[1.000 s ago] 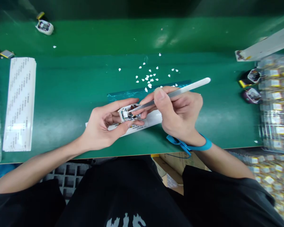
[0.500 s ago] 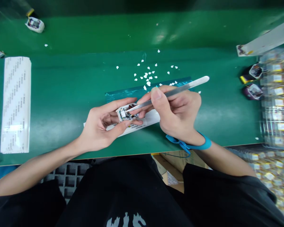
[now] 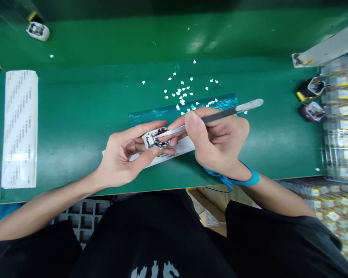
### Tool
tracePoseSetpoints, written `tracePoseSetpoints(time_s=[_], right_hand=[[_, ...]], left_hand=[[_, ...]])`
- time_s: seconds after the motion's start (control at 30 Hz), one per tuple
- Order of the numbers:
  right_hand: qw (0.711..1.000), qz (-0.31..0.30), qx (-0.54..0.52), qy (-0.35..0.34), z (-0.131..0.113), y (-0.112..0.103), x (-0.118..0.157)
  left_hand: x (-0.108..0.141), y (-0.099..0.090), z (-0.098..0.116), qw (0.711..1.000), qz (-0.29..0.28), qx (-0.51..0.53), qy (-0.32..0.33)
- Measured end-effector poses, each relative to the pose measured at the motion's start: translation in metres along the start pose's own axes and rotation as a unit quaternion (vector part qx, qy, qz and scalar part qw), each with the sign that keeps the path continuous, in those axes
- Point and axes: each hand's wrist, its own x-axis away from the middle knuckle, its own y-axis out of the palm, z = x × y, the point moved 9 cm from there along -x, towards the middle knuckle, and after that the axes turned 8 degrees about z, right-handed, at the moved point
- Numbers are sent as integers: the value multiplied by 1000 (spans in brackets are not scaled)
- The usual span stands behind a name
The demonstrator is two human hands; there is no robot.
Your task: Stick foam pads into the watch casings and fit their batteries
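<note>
My left hand (image 3: 127, 154) grips a small white device housing (image 3: 151, 140) by its edges, open side up, with a circuit board showing inside. Between thumb and fingers, my right hand (image 3: 214, 135) holds metal tweezers (image 3: 232, 112) at a slant. Their tips reach over the board; whether they pinch anything is too small to tell. Fingers of the right hand come close to the housing's right side. Beneath both hands lies a white printed strip (image 3: 182, 148) on the green mat (image 3: 75, 116). Beyond them is a blue film strip (image 3: 150, 116), partly covered by the right hand.
Small white round pieces (image 3: 178, 92) lie scattered past the hands. A stack of printed strips (image 3: 19, 129) is at left, and another open housing (image 3: 38, 31) at far left. On the right are a black housing (image 3: 314, 87), a purple housing (image 3: 313, 112) and filled clear trays (image 3: 343, 127).
The tweezers' rear end has swung slightly right and down, and the right hand has shifted a little with it. The left hand and the housing stay almost where they were.
</note>
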Motion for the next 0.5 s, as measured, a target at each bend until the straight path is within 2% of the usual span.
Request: tracePoseSetpoints(time_s=[0.2,0.3,0.37,0.43,0.5], right_hand=[[997,5,2,-80,-8,-3,5],[994,21,14,-105,-17,-15,-4],[991,-34,44,-121,-22,-9,-12],[977,-128,80,-154,-22,8,-16],[961,-183,92,-183,-15,23,-17]], left_hand=[[-3,-12,5,994,34,-100,19],[-9,-26,21,988,94,-101,71],[-12,-44,39,973,173,-63,143],[-13,-61,55,948,235,-26,211],[-15,-70,65,934,251,-15,253]])
